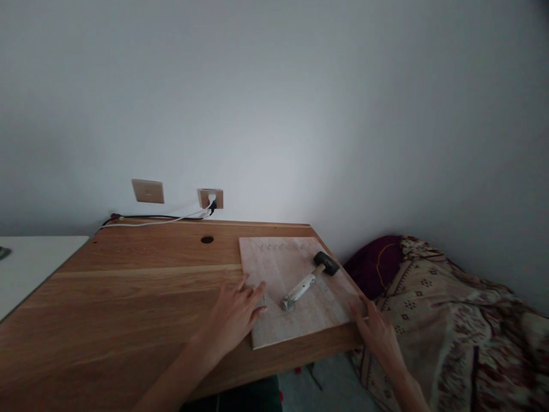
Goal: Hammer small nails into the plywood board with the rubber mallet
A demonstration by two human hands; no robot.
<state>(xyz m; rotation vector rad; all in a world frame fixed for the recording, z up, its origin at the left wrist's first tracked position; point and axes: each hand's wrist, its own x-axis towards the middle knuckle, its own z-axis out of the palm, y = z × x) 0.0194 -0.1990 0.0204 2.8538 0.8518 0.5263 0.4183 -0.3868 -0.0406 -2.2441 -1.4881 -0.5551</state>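
Note:
A pale, worn board [266,320] lies flat on the wooden table. On top of it rests a hammer [302,288], its dark block-shaped head at the upper right and its whitish wrapped handle slanting toward me. My left hand [238,312] is at the board's left edge, fingers spread, fingertips over its surface. My right hand [377,331] is at the near right corner, with thumb and fingers about the board's edge; its fingertips are partly hard to make out. A row of small marks or nails, too small to tell, runs along the board's far side.
The wooden table [150,297] has a round cable hole [207,240]. Cables [163,217] run along its back edge to a wall socket [211,198]. A white surface [38,257] adjoins at left. Patterned bedding [441,309] is heaped at right.

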